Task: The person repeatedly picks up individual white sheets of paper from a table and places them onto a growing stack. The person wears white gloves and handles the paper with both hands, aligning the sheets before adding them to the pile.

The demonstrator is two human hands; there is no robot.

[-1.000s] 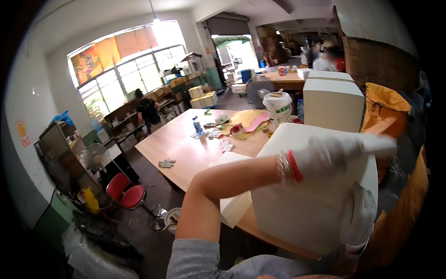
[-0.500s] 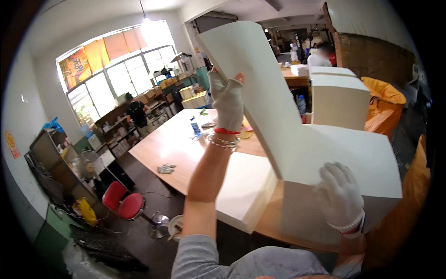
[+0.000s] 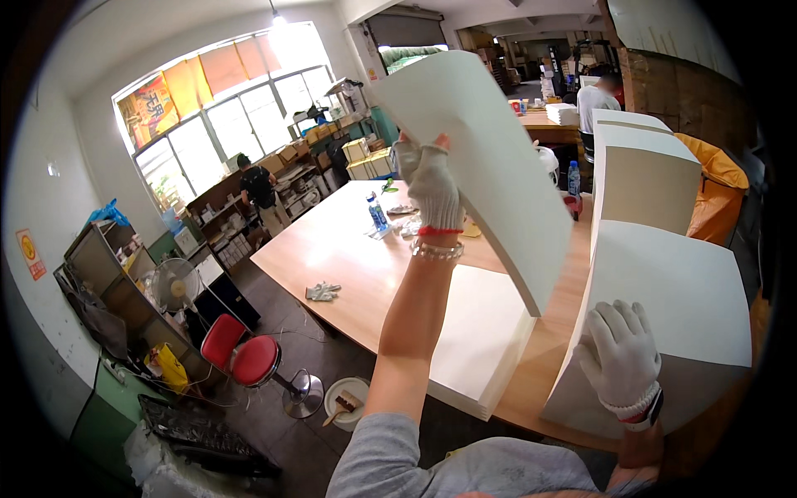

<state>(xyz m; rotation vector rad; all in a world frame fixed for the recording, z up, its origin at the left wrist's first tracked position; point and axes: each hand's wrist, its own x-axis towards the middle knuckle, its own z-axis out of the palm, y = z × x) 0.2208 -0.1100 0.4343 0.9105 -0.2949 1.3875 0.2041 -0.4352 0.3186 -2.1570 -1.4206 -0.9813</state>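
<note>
A workshop where paper is handled is indicated. Thick stacks of white sheets [image 3: 664,290] are piled on a broad wooden worktable [image 3: 340,241], where a spare work glove [image 3: 322,291] is also left. Beneath the windows [image 3: 226,118], shelves [image 3: 237,220] are crowded with goods and boxes [image 3: 368,163]. A brush [image 3: 347,402] is kept in a round white container [image 3: 360,388] on the floor. The room is lit partly by a hanging bulb [image 3: 280,18], and a doorway is fitted with a roller shutter [image 3: 407,31].

I saw the wood-topped table [image 3: 332,236] carrying a low white stack [image 3: 473,336], a taller stack [image 3: 677,286] right, loose glove [image 3: 322,291], bottle [image 3: 377,213].
</note>
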